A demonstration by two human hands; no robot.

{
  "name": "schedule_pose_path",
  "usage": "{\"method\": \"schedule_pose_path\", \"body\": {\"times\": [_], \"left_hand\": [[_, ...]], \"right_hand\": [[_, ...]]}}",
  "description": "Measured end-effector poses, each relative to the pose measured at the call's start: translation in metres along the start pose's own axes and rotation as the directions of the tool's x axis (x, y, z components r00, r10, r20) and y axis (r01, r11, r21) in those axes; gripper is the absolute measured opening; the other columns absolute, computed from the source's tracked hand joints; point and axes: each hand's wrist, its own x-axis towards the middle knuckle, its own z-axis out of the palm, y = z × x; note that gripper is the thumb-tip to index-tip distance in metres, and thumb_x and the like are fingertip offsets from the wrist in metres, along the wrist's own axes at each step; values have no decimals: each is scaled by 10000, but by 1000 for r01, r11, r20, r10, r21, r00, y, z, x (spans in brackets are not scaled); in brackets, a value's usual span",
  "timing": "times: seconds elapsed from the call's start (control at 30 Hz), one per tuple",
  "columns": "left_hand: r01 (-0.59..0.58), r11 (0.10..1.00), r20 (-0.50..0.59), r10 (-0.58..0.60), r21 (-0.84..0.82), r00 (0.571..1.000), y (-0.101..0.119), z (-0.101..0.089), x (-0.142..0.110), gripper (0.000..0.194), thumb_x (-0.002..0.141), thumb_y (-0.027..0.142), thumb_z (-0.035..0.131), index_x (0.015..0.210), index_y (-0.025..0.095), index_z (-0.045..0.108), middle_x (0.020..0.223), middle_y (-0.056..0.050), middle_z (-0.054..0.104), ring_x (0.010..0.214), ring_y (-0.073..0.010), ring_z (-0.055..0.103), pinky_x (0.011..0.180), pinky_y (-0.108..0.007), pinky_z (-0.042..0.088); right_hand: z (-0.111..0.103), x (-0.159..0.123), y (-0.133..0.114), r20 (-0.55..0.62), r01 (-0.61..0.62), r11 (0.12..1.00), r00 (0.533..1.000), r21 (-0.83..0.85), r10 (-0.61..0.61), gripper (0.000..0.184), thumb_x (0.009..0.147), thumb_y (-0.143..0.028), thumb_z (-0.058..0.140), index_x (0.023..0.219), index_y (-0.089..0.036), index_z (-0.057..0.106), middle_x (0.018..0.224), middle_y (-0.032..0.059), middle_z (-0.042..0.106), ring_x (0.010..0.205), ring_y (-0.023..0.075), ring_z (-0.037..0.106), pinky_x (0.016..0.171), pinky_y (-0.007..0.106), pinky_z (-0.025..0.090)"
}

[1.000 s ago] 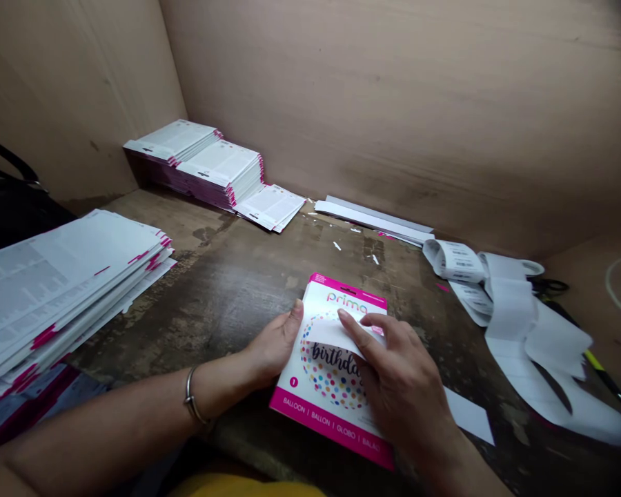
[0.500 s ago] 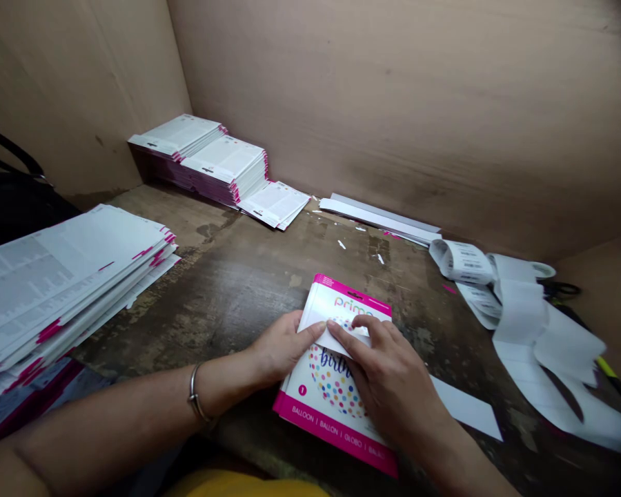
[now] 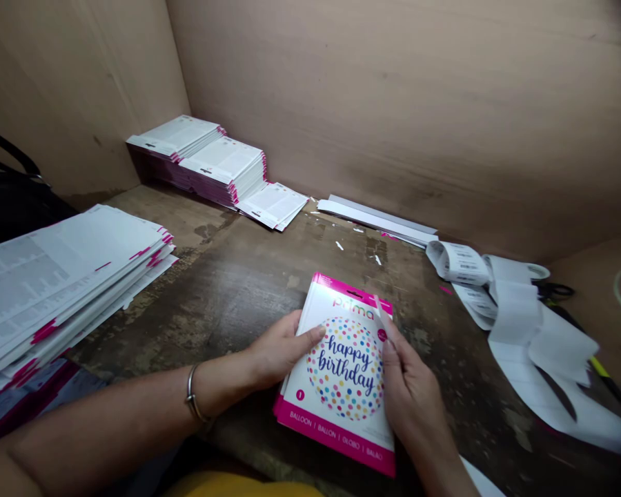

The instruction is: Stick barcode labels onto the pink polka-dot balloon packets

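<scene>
A pink-and-white balloon packet [image 3: 341, 407], printed "prima" and "happy birthday", lies at the front of the table on what look like more such packets. My left hand [image 3: 279, 348] grips its left edge, with the thumb on the front face. My right hand [image 3: 411, 376] is at the packet's right edge, thumb and fingers pinched together. A narrow white paper strip [image 3: 379, 309], seen nearly edge-on, pokes up from those fingers. Behind the right forearm, another white strip [image 3: 480, 478] is partly hidden.
A tall pile of packets [image 3: 77, 269] stands at left. Stepped packet stacks [image 3: 222, 162] sit against the back wall. White card strips [image 3: 377, 219] lie along that wall. On the right are a curled barcode-label roll [image 3: 463, 264], scissors [image 3: 559, 290] and a yellow-black tool [image 3: 608, 378].
My right hand has moved from the packet's middle to its right edge. The white strip that lay across the packet is off its face, uncovering the print. My left hand stays put.
</scene>
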Motion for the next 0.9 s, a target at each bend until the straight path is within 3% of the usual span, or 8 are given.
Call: {"method": "schedule_pose_path", "body": {"times": [0.1,0.23,0.6,0.77,0.9], "left_hand": [[29,999,18,-29,31,999,3,1,-4,489,684,331,716,1060,128,479,995,-144,650,843,-270,652,790,-449,496],[40,998,37,-41,40,998,4,2,-8,498,693,287,700,1105,137,463,1049,-151,634,892,-281,642,820,-459,486],[3,995,-91,6,101,996,-6,1,-2,449,739,354,652,1092,163,450,1005,-122,638,888,-279,638,759,-436,508],[18,998,-59,-14,58,998,-1,4,-6,483,706,293,682,1096,154,433,1061,-146,625,934,-298,628,777,-433,507],[-30,997,-2,30,72,1000,1,2,-8,488,715,286,671,1106,141,418,1116,-172,605,987,-311,611,808,-445,500]], "right_hand": [[16,-9,1,-53,43,999,998,-25,-45,474,922,-422,327,1364,-263,391,1106,80,561,959,222,576,780,355,485],[22,-12,-2,-95,34,997,995,-63,-40,485,916,-434,324,1360,-252,402,1041,91,525,894,229,576,740,368,482],[28,-19,-14,-142,-135,984,978,113,151,544,883,-475,326,1336,-200,444,1172,97,549,1042,245,527,875,376,421],[31,-16,-15,-130,-218,963,962,162,239,565,873,-471,339,1316,-147,472,1098,125,608,1007,276,562,843,394,442],[27,-16,-15,-170,-173,968,964,179,204,553,874,-460,357,1307,-140,483,1095,127,631,989,274,586,799,373,473]]}}
